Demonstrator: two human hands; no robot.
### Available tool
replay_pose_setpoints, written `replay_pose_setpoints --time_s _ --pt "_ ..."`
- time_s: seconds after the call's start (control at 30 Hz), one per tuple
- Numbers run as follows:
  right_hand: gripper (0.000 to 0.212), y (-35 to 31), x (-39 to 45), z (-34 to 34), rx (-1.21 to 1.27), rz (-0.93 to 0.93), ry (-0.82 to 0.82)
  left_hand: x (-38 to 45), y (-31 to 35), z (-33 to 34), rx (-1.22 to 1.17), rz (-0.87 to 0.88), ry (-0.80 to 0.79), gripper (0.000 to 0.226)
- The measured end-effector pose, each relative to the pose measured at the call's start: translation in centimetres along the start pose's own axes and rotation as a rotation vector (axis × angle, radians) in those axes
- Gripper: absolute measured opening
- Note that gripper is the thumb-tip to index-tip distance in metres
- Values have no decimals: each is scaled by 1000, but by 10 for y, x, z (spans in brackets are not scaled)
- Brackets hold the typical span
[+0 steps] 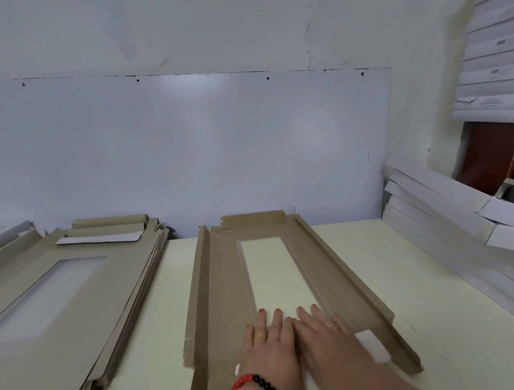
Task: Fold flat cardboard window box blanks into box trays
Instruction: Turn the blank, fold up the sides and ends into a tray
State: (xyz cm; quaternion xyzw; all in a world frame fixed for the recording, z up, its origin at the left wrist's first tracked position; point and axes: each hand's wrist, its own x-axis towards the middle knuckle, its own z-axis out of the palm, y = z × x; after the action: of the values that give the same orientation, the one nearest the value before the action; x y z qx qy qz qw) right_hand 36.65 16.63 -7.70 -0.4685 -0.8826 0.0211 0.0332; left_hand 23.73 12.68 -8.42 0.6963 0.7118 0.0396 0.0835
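A brown cardboard window box blank [227,290] lies lengthwise on the pale table, its long rectangular window showing the tabletop. Both long side flaps stand partly folded up, and a short flap at the far end is raised. My left hand [270,346] and my right hand [327,335] lie flat side by side on the near end of the blank, fingers straight, pressing it down. The left wrist wears a red and black bead bracelet.
A stack of flat brown window blanks [57,305] covers the left of the table [431,319]. Finished white boxes [443,206] lean in a pile at the right, with more stacked on shelves [498,58] above. A white wall panel [183,151] backs the table.
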Motion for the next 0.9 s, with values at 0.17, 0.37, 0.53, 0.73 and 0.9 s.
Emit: replay_pose_setpoints --time_s 0.17,0.37,0.53,0.73,0.9 --pt "55 -6 4 8 3 -41 -39 0 -8 -1 25 -3 -25 68" --pt "59 29 -4 2 -32 58 -160 -7 -24 -8 108 -12 -62 63" --pt "58 51 -10 -1 5 121 -163 -8 -34 -8 133 -14 -77 63" --pt "56 66 -15 5 13 180 -73 -10 -47 -8 171 -44 -69 63" --pt "48 72 -25 5 61 165 118 -12 -49 -15 176 -29 7 62"
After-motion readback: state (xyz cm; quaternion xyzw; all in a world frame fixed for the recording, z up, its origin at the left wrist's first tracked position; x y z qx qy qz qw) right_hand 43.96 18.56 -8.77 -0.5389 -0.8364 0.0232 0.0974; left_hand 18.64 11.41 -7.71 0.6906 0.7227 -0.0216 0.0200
